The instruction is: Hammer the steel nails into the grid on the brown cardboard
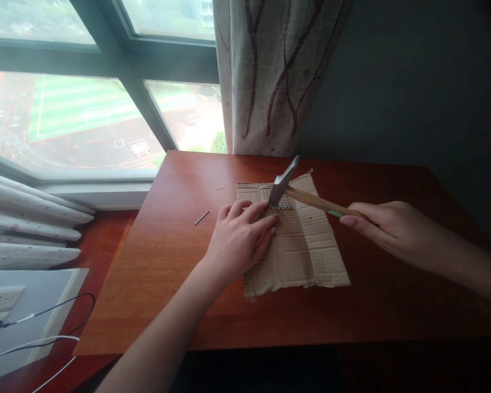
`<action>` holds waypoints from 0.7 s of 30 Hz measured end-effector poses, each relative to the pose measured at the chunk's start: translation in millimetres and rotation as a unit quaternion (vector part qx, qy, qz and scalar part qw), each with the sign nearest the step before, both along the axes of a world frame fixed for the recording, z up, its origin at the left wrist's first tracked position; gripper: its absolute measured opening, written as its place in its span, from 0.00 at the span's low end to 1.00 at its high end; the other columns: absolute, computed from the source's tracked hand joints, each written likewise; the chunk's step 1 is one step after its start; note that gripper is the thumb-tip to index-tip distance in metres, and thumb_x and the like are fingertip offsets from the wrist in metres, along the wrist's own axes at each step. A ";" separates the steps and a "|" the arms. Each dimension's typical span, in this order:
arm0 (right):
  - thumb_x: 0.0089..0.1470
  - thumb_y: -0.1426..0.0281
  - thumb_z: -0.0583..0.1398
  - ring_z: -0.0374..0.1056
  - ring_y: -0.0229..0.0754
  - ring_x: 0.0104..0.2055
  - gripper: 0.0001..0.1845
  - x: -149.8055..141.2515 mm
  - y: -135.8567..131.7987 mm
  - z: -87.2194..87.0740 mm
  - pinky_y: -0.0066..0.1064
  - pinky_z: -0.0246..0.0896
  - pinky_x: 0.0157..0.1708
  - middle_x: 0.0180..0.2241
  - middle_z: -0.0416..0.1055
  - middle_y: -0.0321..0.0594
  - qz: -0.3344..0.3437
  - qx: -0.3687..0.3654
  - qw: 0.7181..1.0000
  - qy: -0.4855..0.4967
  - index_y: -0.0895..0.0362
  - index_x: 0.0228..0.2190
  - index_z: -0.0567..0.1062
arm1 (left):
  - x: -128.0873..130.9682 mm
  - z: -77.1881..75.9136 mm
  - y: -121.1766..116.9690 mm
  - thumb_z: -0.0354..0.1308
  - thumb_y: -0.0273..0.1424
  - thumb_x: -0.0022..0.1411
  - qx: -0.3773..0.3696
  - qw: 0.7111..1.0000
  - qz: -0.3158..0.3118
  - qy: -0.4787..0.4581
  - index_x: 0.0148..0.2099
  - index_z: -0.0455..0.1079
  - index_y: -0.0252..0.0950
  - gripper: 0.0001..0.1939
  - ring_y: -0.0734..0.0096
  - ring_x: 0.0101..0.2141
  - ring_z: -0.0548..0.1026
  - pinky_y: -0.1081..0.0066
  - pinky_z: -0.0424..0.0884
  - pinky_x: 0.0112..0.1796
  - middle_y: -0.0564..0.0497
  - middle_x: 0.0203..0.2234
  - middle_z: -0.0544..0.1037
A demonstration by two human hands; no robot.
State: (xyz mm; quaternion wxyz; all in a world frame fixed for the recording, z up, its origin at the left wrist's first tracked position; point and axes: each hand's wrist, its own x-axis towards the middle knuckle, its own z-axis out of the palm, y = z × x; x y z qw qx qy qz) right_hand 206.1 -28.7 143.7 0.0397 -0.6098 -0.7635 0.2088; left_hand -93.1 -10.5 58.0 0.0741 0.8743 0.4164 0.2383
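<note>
A torn piece of brown cardboard [303,245] lies flat on the reddish wooden table [167,262]. My left hand [241,237] rests on the cardboard's left part, fingers stretched flat toward a patch of several nail heads [284,203]. My right hand [378,224] grips the wooden handle of a hammer [306,197]. The hammer's metal head [283,182] sits down on the nail patch, just beyond my left fingertips. One loose nail [202,218] lies on the table left of my left hand.
A patterned curtain [270,76] hangs behind the table, beside a large window [85,109]. At lower left a white panel holds a wall socket [2,299] with cables [45,338] trailing from it. A dark wall [425,82] stands at right.
</note>
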 end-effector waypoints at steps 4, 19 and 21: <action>0.65 0.44 0.50 0.57 0.38 0.20 0.29 1.2 0.1 -0.2 0.33 0.46 0.24 0.18 0.61 0.32 0.002 0.015 1.000 0.003 0.52 0.25 0.67 | 0.0 -0.1 -0.2 0.53 0.36 0.72 0.000 1.000 0.000 0.001 0.56 0.77 0.46 0.15 0.50 0.56 0.69 0.50 0.64 0.52 0.50 0.60 0.75; 0.65 0.43 0.49 0.59 0.38 0.19 0.30 -3.2 0.9 -3.6 0.32 0.48 0.23 0.17 0.62 0.32 0.017 0.029 0.999 -0.003 0.53 0.25 0.66 | -0.2 -0.1 -0.1 0.54 0.36 0.72 0.000 1.000 -0.001 -0.007 0.56 0.77 0.46 0.15 0.50 0.55 0.69 0.50 0.64 0.52 0.49 0.58 0.76; 0.65 0.43 0.49 0.58 0.38 0.19 0.30 -2.7 0.5 -1.6 0.32 0.47 0.23 0.17 0.61 0.32 0.016 0.036 0.999 -0.008 0.53 0.25 0.66 | -0.2 0.3 -0.4 0.54 0.36 0.72 -0.002 1.000 0.000 -0.006 0.56 0.77 0.46 0.15 0.50 0.56 0.69 0.50 0.64 0.52 0.50 0.59 0.76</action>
